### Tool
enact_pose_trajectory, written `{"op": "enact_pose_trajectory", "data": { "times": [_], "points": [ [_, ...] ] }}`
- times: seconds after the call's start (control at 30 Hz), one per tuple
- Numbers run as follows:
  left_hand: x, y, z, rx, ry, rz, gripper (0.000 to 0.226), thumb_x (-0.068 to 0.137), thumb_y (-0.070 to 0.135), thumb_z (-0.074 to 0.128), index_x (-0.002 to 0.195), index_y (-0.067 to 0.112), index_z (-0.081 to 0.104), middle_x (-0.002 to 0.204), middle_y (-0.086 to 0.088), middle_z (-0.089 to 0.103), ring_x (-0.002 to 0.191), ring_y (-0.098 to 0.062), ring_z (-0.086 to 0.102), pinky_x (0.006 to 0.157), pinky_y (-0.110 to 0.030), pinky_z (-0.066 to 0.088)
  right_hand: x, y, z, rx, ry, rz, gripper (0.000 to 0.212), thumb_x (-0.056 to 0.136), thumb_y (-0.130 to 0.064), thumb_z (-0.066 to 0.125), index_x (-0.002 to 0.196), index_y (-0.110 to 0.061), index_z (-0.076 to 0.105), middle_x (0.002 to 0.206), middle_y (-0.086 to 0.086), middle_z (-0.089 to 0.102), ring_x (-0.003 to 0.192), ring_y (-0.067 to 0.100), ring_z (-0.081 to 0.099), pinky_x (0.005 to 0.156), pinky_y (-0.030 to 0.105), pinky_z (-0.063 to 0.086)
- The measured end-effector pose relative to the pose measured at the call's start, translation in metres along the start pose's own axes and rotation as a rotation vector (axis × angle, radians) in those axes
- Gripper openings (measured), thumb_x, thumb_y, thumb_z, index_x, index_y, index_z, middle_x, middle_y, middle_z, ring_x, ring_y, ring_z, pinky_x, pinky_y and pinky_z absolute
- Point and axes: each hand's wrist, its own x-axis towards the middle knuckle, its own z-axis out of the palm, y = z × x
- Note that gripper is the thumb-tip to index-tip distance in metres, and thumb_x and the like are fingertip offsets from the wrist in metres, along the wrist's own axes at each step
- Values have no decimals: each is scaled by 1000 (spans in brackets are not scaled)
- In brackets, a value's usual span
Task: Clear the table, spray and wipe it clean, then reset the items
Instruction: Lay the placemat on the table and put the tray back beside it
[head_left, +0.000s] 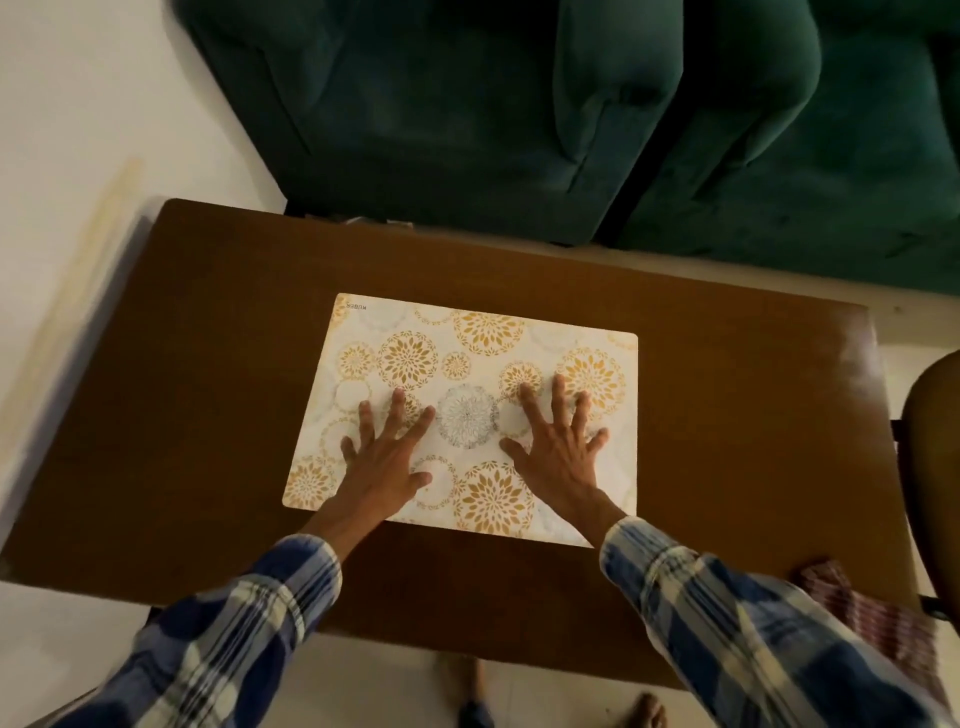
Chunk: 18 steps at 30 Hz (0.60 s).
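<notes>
Brown wooden desk (208, 364), white gold-flowered placemat (467, 338) under left hand (387, 457) and right hand (558, 447), both flat, fingers spread, gripping nothing; uneven pressure could skew it.

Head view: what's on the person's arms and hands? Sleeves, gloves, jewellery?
Both arms wear long sleeves in a blue, navy and cream plaid, the left sleeve and right sleeve matching, cuffs ending at the wrists. The left hand and right hand are bare: no gloves, and no rings or watch visible.

table (208, 395) bare around placemat (467, 364) | cloth (852, 603) near-right corner
</notes>
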Motion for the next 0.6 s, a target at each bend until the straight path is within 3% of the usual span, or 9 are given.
{"op": "enact_pose_trajectory", "data": {
  "times": [0.33,0.47,0.6],
  "points": [
    [-9,9,-8,19,41,-1,87,95,40,58,156,39,-5,162,-2,-26,148,-38,-22,118,-66,6,-7,-3,-22,55,-92,14,86,99,-57,51,161,-40,-6,165,1,-33,151,40,-28,113,80,2],
    [-15,61,-42,56,129,90,83,96,39,58,158,32,2,166,-7,-8,152,-36,-5,120,-58,12,-29,16,-79,155,-49,-14,86,101,-49,54,162,-35,-5,169,4,-24,155,38,-16,117,73,5],
    [-22,168,-81,-49,203,208,70,98,36,57,157,23,20,163,-6,24,150,-27,22,118,-42,26,-64,74,-149,295,54,33,81,101,-48,56,162,-34,5,172,2,2,158,33,6,122,61,17]
  ]
}}
